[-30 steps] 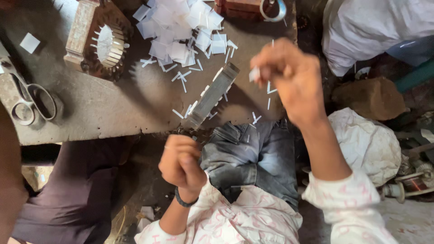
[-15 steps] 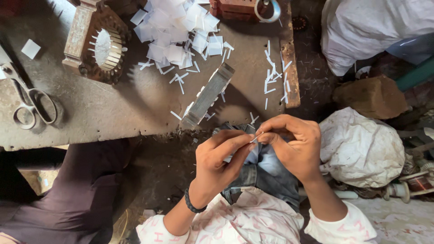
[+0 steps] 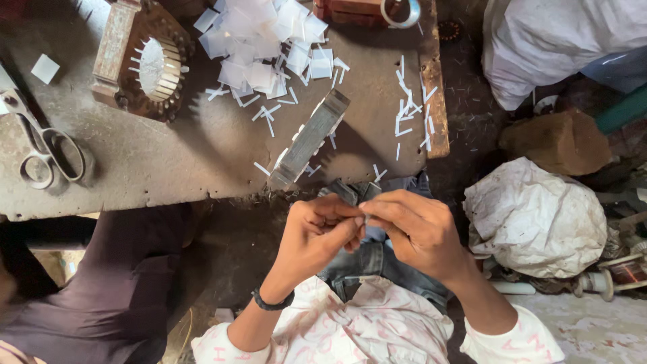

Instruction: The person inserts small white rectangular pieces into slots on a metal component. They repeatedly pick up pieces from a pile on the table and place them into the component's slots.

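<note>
1. Down in the head view, the left hand and the right hand meet fingertip to fingertip just below the near edge of the desk, over the lap in dark jeans.
2. Both hands are pinched shut on one small white strip; only a sliver of it shows between the fingers, so its long axis cannot be told.
3. Neither hand is nearer to the strip than the other, since each touches it; it lies at the inner fingertips of both, right of the left hand and left of the right.
4. Just beyond the hands a grey metal bar lies slantwise on the desk, its near end pointing toward the hands.
5. Farther up, a heap of white paper squares lies spread on the desk, with loose white slivers by the wooden batten at the desk's right edge.
6. A round slotted metal core sits at upper left; white strips stand in several of its slots around an open middle.
7. Scissors rest at far left, well apart from both hands.
</note>
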